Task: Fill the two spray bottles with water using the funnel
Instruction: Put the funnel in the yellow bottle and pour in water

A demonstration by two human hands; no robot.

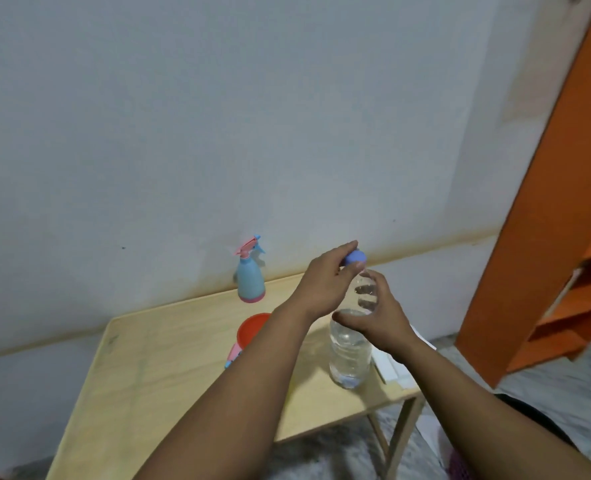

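A clear plastic water bottle (349, 348) stands upright on the wooden table (155, 368), right of middle. My left hand (325, 282) pinches its blue cap (355, 257) at the top. My right hand (377, 313) curls round the bottle's upper part. A light blue spray bottle (250, 275) with a pink and blue trigger head stands at the table's far edge by the wall. An orange-red funnel (252, 329) sits left of my left forearm, over something pink and blue (232, 356) that my arm mostly hides.
A white flat object (391, 367) lies at the table's right edge behind the water bottle. An orange shelf unit (557, 237) stands to the right. A pale wall rises right behind the table, and patterned floor shows below.
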